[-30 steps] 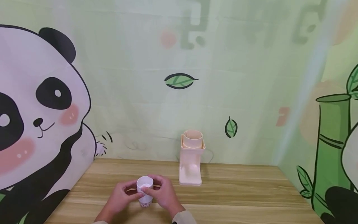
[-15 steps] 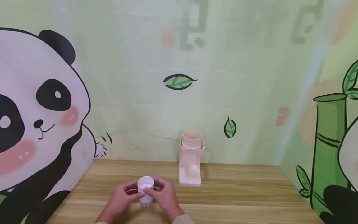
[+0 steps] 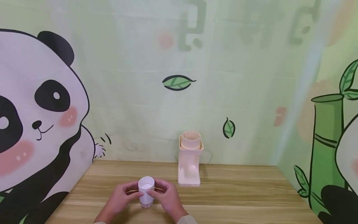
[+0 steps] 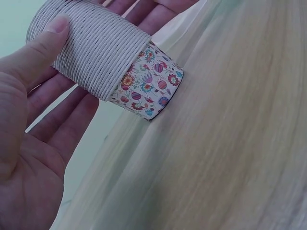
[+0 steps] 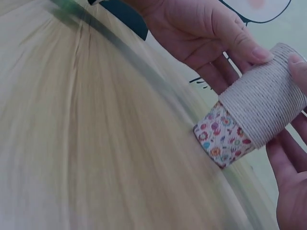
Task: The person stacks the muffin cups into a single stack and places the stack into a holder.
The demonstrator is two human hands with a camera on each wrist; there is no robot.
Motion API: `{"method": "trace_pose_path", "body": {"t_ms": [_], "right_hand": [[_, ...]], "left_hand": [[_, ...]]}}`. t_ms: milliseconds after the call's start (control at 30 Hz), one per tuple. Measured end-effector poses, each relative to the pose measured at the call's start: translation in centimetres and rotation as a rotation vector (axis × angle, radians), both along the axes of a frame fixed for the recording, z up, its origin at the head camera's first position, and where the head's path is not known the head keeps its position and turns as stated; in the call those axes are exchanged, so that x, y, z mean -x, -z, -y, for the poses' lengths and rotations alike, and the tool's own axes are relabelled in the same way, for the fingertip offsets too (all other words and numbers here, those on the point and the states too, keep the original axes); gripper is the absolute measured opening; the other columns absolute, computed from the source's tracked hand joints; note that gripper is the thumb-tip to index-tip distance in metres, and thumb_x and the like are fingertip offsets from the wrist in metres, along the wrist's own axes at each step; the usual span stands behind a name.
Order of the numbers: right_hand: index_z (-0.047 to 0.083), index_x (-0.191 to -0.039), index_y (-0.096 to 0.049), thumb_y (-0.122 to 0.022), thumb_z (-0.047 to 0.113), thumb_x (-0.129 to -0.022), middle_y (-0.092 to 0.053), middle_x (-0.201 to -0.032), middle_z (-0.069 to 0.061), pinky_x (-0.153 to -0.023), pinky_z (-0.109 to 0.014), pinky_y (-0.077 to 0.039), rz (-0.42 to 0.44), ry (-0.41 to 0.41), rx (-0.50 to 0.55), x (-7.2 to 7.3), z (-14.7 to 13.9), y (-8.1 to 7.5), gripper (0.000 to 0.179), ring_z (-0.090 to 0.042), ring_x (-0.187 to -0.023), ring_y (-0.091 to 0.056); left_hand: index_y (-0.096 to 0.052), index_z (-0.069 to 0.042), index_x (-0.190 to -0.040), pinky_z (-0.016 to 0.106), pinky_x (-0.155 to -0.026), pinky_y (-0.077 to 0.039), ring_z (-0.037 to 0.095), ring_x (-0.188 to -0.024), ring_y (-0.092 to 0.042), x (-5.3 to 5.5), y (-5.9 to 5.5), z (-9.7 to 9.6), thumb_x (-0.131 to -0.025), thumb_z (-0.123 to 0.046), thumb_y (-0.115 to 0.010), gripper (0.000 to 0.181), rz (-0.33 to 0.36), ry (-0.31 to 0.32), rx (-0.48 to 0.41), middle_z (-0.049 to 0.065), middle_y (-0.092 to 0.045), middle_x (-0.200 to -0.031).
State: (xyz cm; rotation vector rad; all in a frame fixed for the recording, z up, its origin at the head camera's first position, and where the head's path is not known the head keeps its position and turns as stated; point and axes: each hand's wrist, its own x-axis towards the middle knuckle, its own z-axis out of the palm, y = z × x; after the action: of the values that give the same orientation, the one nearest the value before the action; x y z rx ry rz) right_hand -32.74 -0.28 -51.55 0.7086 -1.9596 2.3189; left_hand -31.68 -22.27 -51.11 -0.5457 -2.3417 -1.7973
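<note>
A stack of nested paper cups [image 3: 146,189] stands roughly upright near the table's front, mouth up. Its many rims make a ridged white side; the lowest cup shows a floral print [image 4: 148,84] in the left wrist view. My left hand [image 3: 121,196] grips the stack from the left, thumb [image 4: 45,43] in front and fingers behind. From the right my right hand [image 3: 169,197] holds it likewise, its thumb on the ridged side [image 5: 264,96]. Whether the base touches the wood cannot be told.
A pink cup dispenser [image 3: 188,168] with a round tube [image 3: 191,140] on top stands at the back of the wooden table [image 3: 237,193], right of the hands. Behind the table hangs a green printed backdrop [image 3: 126,102] with pandas, bamboo and leaves.
The right thumb has slid a little rightward and down on the cups. The head view has shifted slightly. Both hands keep hold of the stack, and the dispenser stays in place.
</note>
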Motion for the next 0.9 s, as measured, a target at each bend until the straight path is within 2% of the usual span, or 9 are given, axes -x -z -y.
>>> {"method": "trace_pose_path", "body": {"t_ms": [300,433,567,900], "right_hand": [[-0.006,-0.130,-0.072,-0.083,0.002,-0.093,-0.075,-0.123,-0.022,-0.095,-0.027,-0.061,-0.007,-0.008,-0.023,0.1,-0.4,0.6,0.040,-0.028,-0.115,-0.073],[-0.006,-0.130,-0.071,-0.082,0.001,-0.093,-0.075,-0.124,-0.023,-0.095,-0.027,-0.061,-0.012,-0.020,-0.016,0.2,-0.3,0.6,0.040,-0.030,-0.116,-0.073],[-0.006,-0.129,-0.072,-0.082,0.001,-0.093,-0.076,-0.123,-0.022,-0.095,-0.027,-0.061,-0.004,-0.009,-0.027,0.2,-0.3,0.5,0.039,-0.031,-0.115,-0.073],[-0.004,-0.125,-0.074,-0.085,0.007,-0.091,-0.078,-0.118,-0.018,-0.095,-0.027,-0.060,-0.022,0.030,-0.099,0.6,-0.4,-0.4,0.036,-0.020,-0.110,-0.075]], "left_hand": [[-0.069,0.012,-0.129,0.020,-0.092,-0.058,0.003,-0.104,-0.070,0.0,0.1,0.1,-0.092,-0.006,-0.083,0.044,-0.004,0.002,0.001,0.025,-0.076,-0.119],[-0.069,0.012,-0.129,0.020,-0.092,-0.057,0.003,-0.104,-0.070,0.1,0.2,0.1,-0.092,-0.006,-0.083,0.044,0.003,-0.012,-0.005,0.025,-0.076,-0.118],[-0.069,0.012,-0.130,0.020,-0.093,-0.057,0.004,-0.104,-0.071,0.1,0.2,0.1,-0.092,-0.006,-0.083,0.044,0.016,-0.014,-0.022,0.025,-0.076,-0.120],[-0.070,0.010,-0.129,0.021,-0.094,-0.057,0.009,-0.105,-0.072,0.2,-0.5,-0.3,-0.092,-0.007,-0.084,0.044,0.029,-0.066,-0.031,0.022,-0.077,-0.119]]}}
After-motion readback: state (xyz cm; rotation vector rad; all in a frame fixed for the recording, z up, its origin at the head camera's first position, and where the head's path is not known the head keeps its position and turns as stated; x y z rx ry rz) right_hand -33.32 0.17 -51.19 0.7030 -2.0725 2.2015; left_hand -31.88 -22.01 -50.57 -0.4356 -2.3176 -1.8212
